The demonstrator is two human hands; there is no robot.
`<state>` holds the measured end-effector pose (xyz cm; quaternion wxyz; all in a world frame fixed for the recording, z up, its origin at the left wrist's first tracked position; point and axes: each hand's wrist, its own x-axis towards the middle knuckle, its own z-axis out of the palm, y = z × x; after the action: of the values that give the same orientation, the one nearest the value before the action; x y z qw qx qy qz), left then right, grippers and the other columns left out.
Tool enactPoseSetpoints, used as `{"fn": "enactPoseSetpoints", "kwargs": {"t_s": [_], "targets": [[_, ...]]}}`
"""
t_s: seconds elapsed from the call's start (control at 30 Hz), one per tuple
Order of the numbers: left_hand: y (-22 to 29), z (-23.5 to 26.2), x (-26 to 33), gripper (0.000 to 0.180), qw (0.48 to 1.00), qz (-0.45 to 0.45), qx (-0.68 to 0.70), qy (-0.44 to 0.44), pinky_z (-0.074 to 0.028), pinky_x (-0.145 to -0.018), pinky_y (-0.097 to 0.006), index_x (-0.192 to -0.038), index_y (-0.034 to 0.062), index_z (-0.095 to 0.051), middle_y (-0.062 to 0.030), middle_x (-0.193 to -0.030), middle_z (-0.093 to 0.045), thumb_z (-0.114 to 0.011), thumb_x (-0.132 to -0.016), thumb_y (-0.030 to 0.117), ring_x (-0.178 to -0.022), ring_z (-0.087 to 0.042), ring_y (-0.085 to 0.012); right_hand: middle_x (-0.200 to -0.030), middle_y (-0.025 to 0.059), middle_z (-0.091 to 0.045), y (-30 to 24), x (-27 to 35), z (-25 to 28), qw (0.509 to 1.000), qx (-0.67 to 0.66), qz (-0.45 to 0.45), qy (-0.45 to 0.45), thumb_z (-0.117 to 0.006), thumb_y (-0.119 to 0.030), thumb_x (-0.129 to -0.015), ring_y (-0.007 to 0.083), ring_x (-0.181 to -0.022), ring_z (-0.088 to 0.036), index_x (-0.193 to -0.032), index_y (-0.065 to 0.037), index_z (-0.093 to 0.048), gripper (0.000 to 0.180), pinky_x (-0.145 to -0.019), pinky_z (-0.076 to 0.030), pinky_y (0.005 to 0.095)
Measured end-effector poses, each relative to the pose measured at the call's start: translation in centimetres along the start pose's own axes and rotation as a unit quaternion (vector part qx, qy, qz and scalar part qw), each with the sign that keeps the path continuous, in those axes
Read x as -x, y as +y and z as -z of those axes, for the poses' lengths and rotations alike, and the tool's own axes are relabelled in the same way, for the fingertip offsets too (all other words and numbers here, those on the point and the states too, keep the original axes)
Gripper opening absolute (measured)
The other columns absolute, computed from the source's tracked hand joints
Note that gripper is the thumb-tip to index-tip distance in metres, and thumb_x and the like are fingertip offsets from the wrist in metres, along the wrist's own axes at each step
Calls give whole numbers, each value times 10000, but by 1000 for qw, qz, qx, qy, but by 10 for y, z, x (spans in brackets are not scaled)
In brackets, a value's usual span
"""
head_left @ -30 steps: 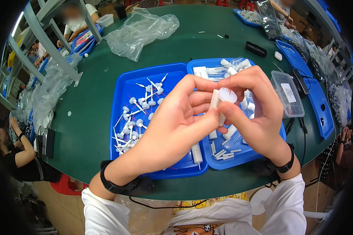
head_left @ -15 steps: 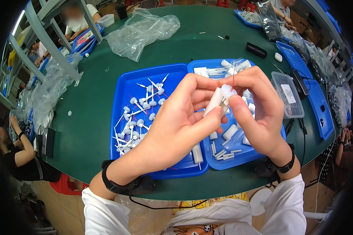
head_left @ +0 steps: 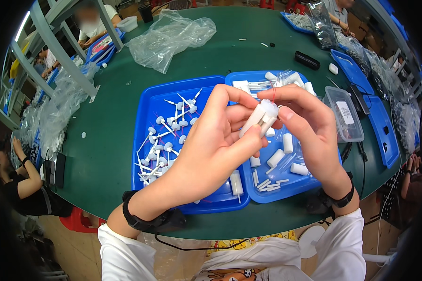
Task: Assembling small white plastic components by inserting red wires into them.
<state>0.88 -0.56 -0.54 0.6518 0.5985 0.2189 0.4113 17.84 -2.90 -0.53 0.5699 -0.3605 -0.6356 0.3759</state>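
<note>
White plastic tube (head_left: 258, 119), short, cylindrical, capped at upper end, tilting up-right, hovering above right blue tray (head_left: 309, 180). Left hand (head_left: 215, 145) pinching tube body between thumb and curled fingers. Right hand (head_left: 307, 124) closing fingertips on tube's cap end, thin red thread rising from there. Lying below tube: loose white tubes in right blue tray; left of tube, left blue tray (head_left: 143, 117) holding stemmed white caps. Green table (head_left: 108, 103) lying bare left of trays; clear lidded box (head_left: 344, 114) sitting right of tube.
</note>
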Motion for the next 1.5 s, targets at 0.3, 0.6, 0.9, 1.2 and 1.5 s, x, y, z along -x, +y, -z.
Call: {"fn": "enactPoseSetpoints", "kwargs": {"t_s": [0.3, 0.6, 0.9, 1.2, 1.5], "targets": [[-3, -1, -1, 252, 999, -41, 6, -24, -477, -692, -264, -1072, 6, -339, -158, -969, -571, -499, -879, 20, -846, -583, -150, -982, 86, -590, 7, -2, 4, 999, 41, 32, -7, -548, -65, -860, 134, -877, -571, -1020, 6, -591, 181, -733, -449, 265], [-8, 2, -4, 229, 998, -34, -38, -30, -472, -679, -269, -1030, 24, -357, -133, -996, -559, -538, -893, 52, -876, -574, -144, -916, 45, -585, 7, -1, 5, 996, 81, 35, -4, -593, -88, -836, 107, -837, -560, -973, -20, -596, 153, -701, -412, 250], [-8, 3, -3, 142, 996, -29, -73, -34, -464, -746, -286, -1017, 19, -400, -101, -1006, -555, -484, -929, 93, -907, -558, -133, -919, 45, -601, 9, -4, 7, 995, 95, 26, -5, -617, -133, -829, 111, -832, -569, -921, -30, -591, 140, -700, -419, 248], [-19, 15, -10, 199, 973, -113, -203, 15, -439, -810, -310, -1019, 25, -529, -91, -1006, -495, -558, -893, 177, -957, -531, -185, -1004, 63, -597, 13, -4, 3, 997, 75, 17, 5, -659, -169, -819, 123, -920, -567, -1067, -8, -569, 309, -751, -442, 261], [-14, 22, -13, 279, 981, -25, -192, 1, -422, -813, -293, -1103, 39, -556, -75, -1012, -502, -582, -867, 185, -919, -524, -161, -985, 87, -612, 19, -6, 5, 995, -44, -74, -47, -694, -119, -788, 131, -887, -592, -1115, 32, -545, 389, -764, -469, 251]]}}
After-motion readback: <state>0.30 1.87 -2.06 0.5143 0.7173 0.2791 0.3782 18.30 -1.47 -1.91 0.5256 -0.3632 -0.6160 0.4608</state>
